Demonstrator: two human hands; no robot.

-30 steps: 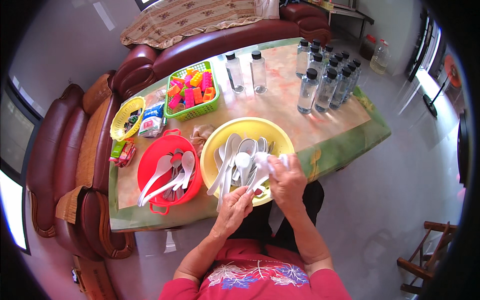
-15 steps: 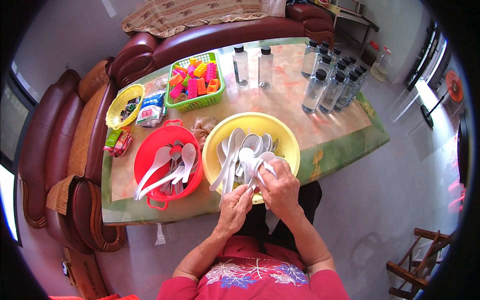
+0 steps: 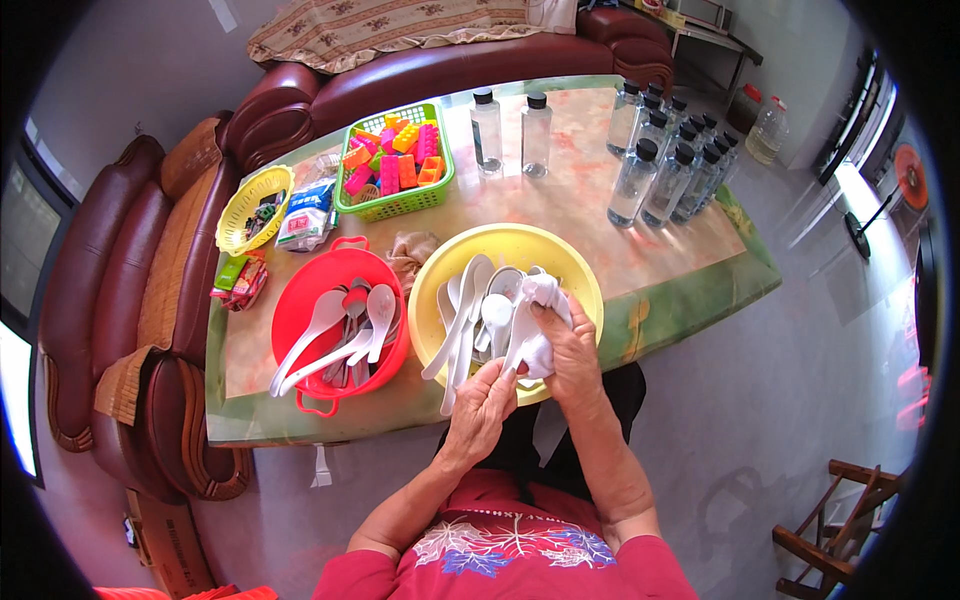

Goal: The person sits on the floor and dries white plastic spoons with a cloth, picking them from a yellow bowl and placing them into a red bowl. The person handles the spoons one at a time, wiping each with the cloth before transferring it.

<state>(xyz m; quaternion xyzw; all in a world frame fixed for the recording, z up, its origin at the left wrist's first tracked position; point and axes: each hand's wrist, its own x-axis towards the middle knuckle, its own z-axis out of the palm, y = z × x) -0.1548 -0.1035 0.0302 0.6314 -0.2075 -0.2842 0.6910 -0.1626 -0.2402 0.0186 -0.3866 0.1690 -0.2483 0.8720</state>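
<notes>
Over the near side of a yellow basin [image 3: 573, 262], a white spoon [image 3: 519, 338] is pinched at its handle end by my left hand [image 3: 480, 415]. My right hand [image 3: 572, 358] is closed on a white cloth [image 3: 540, 360], which is bunched against the spoon's upper part. Several white spoons [image 3: 470, 298] and some metal ones lie in the yellow basin, their handles over its near-left rim. Left of it, a red basin [image 3: 318, 268] with two handles holds white spoons [image 3: 380, 312] and metal cutlery. My fingers hide part of the held spoon.
Brown crumpled cloth [image 3: 411, 255] lies between the basins. Farther off stand a green basket [image 3: 400, 207] of toy bricks, a yellow basket [image 3: 230, 240], a white-and-blue packet [image 3: 308, 212], snack packs [image 3: 240, 283] and several black-capped bottles [image 3: 633, 188]. Sofas border the table [image 3: 690, 290].
The cloth in my right hand has opened out and shifted slightly up and right along the spoon. My left hand still grips the handle, and more of the spoon shows now.
</notes>
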